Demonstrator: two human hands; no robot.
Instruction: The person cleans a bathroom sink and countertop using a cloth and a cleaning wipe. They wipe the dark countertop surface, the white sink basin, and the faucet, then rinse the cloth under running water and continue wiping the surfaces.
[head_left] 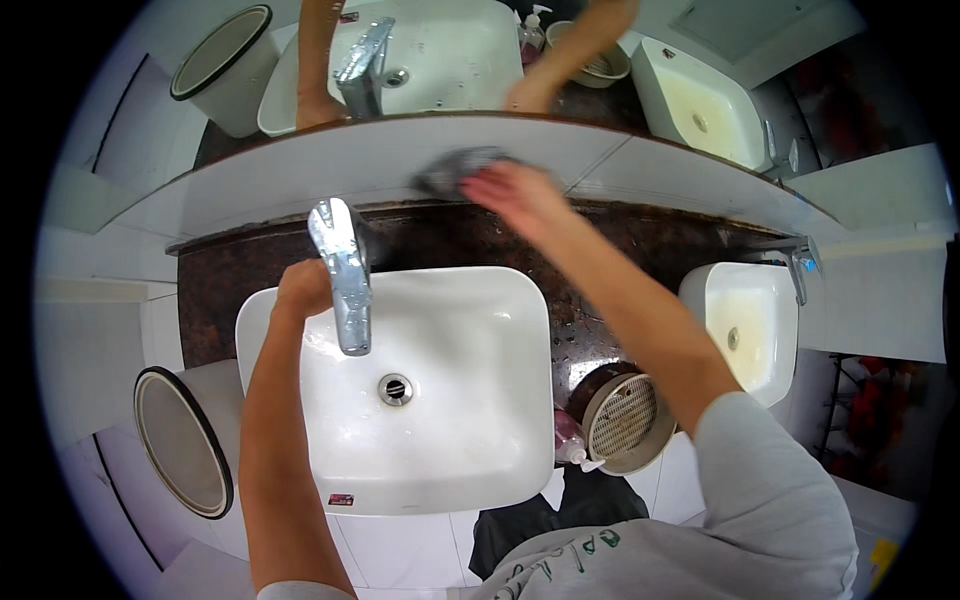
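Note:
My right hand (508, 192) reaches across the counter to the white tiled strip of wall below the mirror. It presses a dark grey, crumpled cloth (452, 174) against the tiles, and both are blurred by motion. At the back left corner of the white sink (430, 497), my left hand (302, 290) is down beside the chrome faucet (350, 285). The faucet hides its fingers, so whether they grip its base cannot be seen. Water drops cover the faucet. An open drain (395, 390) sits in the sink's bottom.
A wet, dark brown counter (590, 320) surrounds the sink. To its right are a pink soap pump bottle (570, 440) and a round basket (625, 420). A smaller sink (733, 330) stands farther right, a tall bin (190, 440) at left. The mirror (440, 60) reflects everything.

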